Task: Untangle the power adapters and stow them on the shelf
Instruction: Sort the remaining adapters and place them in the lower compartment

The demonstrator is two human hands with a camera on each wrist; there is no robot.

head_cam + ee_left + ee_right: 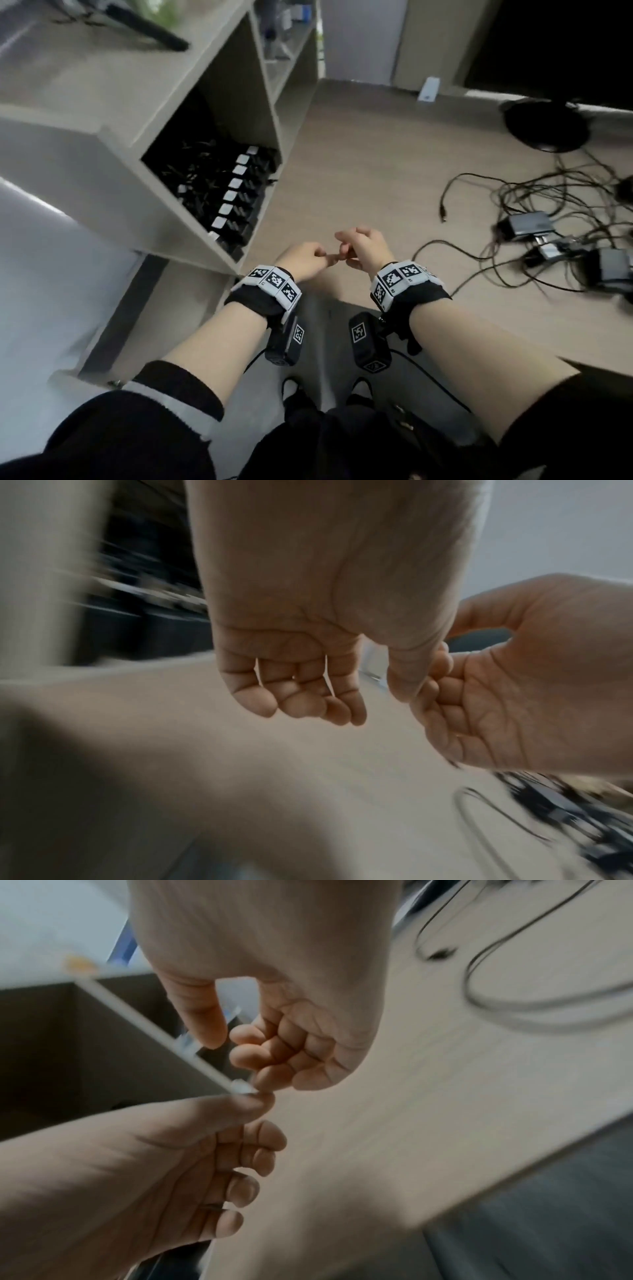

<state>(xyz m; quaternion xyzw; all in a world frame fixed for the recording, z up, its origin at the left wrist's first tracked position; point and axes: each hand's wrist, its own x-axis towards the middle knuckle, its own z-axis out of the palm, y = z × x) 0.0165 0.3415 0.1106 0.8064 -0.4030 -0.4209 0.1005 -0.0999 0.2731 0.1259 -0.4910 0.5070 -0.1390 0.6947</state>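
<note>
My left hand (308,257) and right hand (359,246) are raised close together over the floor, and neither holds anything. The left hand's (294,691) fingers are loosely curled, and its thumb tip touches the right hand's (284,1053) fingers, which are folded toward the palm. A row of black power adapters with white labels (236,192) lies in the lower cubby of the grey shelf (113,154) to my left. A tangle of adapters and black cables (548,240) lies on the floor to my right, away from both hands.
A round black stand base (544,126) sits on the floor at the back right. A small white device (429,89) leans by the far wall. Loose cable loops (455,192) trail from the tangle toward me. My feet are below the wrists.
</note>
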